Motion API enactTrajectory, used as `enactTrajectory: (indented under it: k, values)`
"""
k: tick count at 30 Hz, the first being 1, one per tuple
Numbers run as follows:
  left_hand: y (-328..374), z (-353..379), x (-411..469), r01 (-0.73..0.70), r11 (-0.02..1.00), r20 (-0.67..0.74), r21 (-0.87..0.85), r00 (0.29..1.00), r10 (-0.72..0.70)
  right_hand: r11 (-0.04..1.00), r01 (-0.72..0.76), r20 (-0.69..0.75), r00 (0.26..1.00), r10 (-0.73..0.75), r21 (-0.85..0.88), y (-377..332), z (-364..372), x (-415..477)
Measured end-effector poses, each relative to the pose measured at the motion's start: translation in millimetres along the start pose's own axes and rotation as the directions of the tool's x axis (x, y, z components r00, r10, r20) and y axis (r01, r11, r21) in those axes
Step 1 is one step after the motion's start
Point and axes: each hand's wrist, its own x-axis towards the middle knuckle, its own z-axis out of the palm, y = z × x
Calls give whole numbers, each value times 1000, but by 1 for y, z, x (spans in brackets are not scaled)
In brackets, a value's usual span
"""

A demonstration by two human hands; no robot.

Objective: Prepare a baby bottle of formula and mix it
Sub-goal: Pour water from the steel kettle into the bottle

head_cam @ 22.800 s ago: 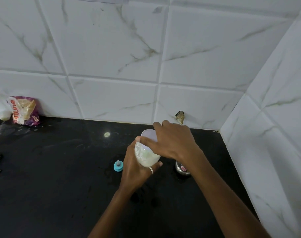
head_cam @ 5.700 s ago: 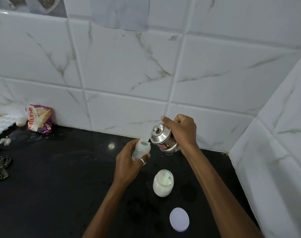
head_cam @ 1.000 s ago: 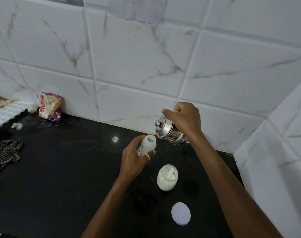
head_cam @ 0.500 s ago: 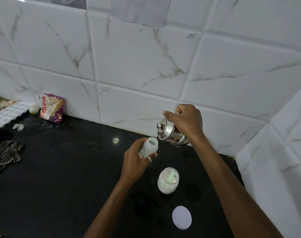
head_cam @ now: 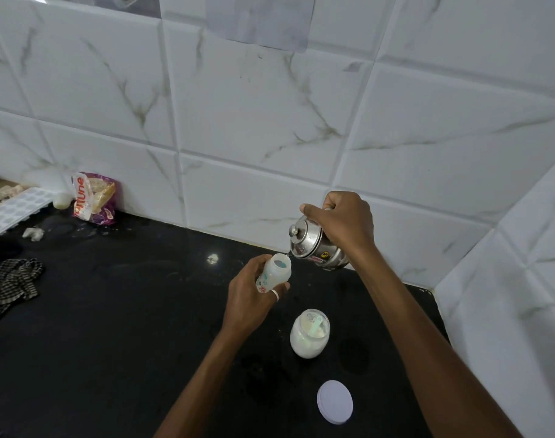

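Both hands grip, left hand (head_cam: 247, 298) the baby bottle (head_cam: 274, 273), right hand (head_cam: 342, 219) the tilted steel pot (head_cam: 314, 248) just beside it, so a wobble could spill.

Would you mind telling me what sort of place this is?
Most likely a home kitchen: a black counter backed by marble-look wall tiles, with an ice tray and a food packet by the wall.
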Motion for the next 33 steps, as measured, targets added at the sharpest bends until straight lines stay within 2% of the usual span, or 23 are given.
enactTrajectory:
  k: [33]
  values:
    - [1, 1, -4, -6, 1000, -21, -19, 1000, 6, 1000, 0, 1, 1000, 0, -17, -8, -5, -6]
